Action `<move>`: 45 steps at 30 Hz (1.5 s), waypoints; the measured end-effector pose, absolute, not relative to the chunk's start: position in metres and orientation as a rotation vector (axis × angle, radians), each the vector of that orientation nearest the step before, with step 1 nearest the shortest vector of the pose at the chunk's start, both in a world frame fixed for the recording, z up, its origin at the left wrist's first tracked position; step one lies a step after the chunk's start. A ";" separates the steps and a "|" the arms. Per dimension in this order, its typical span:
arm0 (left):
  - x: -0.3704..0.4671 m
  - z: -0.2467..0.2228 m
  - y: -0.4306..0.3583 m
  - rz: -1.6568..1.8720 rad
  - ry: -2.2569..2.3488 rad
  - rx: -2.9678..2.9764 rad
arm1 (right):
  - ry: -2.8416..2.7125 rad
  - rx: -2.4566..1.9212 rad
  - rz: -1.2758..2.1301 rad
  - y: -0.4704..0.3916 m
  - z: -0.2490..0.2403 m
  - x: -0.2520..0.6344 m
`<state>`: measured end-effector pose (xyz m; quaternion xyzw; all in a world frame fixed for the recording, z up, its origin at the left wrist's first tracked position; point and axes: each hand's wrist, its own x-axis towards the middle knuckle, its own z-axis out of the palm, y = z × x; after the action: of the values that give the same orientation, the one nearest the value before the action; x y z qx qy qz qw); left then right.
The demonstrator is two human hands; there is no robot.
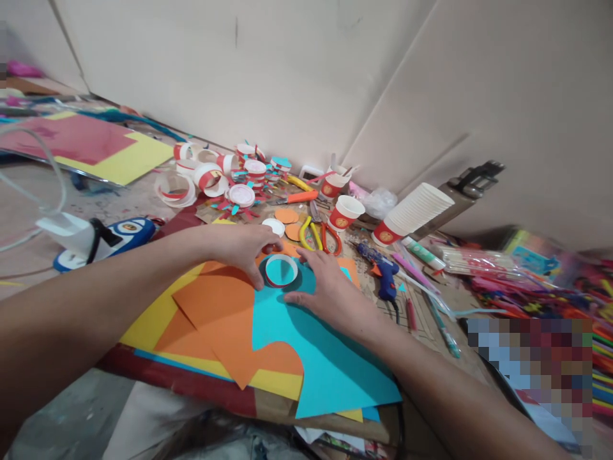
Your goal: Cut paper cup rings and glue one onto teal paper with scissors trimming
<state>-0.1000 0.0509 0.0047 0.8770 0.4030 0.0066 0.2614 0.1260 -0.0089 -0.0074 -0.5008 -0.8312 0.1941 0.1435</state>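
The left hand point(248, 252) and right hand point(326, 284) are apart, fingers loosely curved on either side of a paper ring point(281, 285), clamped on nothing; whether any fingertip touches it, I cannot tell. The ring sits on a blue sheet point(330, 367) mid-frame, with no circle visibly cut around it. Just above, two orange discs point(286, 216) lie cut out. Toward upper centre, covered rings point(242, 195) with coloured strips look done; bare rings point(178, 200) beside them seem unfinished. Right of centre, stacked cups point(414, 214) remain whole.
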 end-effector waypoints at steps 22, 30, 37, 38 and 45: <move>-0.108 0.022 0.056 -0.049 1.099 2.218 | -2.145 -1.313 0.653 -0.008 -0.032 0.107; -0.108 0.021 0.057 -0.025 1.057 2.252 | -2.023 -1.264 0.861 -0.004 -0.030 0.109; -0.107 0.011 0.059 0.190 0.905 2.497 | -1.705 -1.191 1.037 0.001 -0.033 0.114; -0.106 0.009 0.059 0.214 0.882 2.522 | -1.706 -1.182 1.039 0.001 -0.034 0.114; -0.101 0.002 0.056 0.254 0.854 2.552 | -1.716 -1.181 1.056 0.001 -0.034 0.114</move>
<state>-0.1010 0.0558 0.0018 0.9214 0.3086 0.0918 0.2176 0.1137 0.0014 -0.0343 -0.4651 -0.6758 0.4160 0.3923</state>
